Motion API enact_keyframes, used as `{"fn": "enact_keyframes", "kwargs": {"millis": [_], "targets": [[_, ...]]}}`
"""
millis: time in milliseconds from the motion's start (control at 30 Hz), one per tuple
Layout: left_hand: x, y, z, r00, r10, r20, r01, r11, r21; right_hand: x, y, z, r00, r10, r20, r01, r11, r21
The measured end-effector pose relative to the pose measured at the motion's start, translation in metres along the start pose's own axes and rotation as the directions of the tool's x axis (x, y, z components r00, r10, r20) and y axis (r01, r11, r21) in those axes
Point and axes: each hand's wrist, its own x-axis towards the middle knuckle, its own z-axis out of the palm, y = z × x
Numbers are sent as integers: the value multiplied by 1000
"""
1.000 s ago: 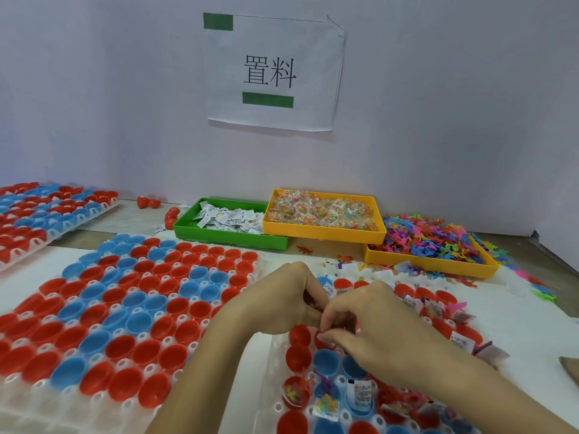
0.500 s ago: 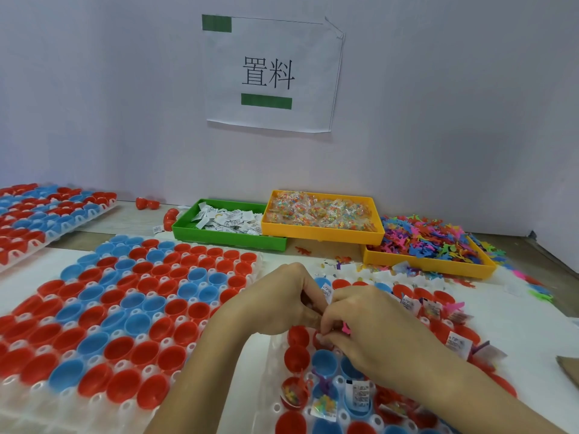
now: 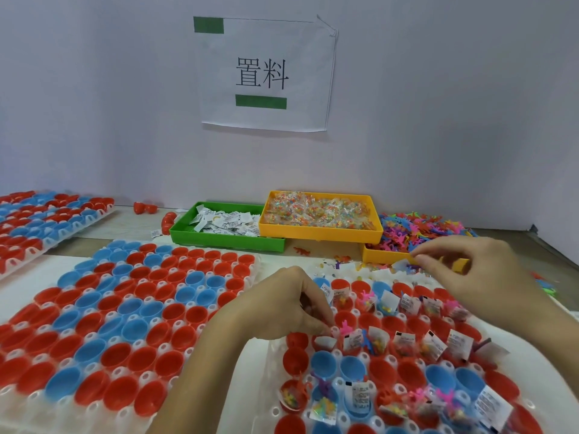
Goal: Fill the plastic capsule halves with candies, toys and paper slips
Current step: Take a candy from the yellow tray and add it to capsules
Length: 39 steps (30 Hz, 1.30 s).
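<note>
Left grip perhaps pinching slip.

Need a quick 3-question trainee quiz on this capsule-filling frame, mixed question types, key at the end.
1. True or false: the green tray holds the paper slips.
2. Multiple choice: the left hand is at
A) the empty capsule tray on the left
B) the part-filled capsule tray
C) the candy tray
3. Fill in: the right hand is raised in front of the yellow tray of ____.

Key
1. True.
2. B; its fingertips are down by a pink toy.
3. Toys. Whether its pinched fingers hold anything cannot be told.
</note>
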Motion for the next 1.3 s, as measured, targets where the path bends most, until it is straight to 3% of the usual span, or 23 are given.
{"fn": "enact_keyframes", "kwargs": {"millis": [300,1067,1200,1300], "targets": [[-2,2,-2,999,27,27,-25,999,-44,-7,99,-9,932,261,-249,-241,964,108],[1,-7,-2,997,81,-13,-81,996,-39,-21,145,17,867,439,-236,-433,898,80],[0,-7,-2,990,106,-94,-114,990,-80,-24,147,20,845,442,-301,-466,884,-12],[0,-6,-3,971,137,-196,-158,983,-94,-24,148,24,884,412,-220,-456,864,-214]]}}
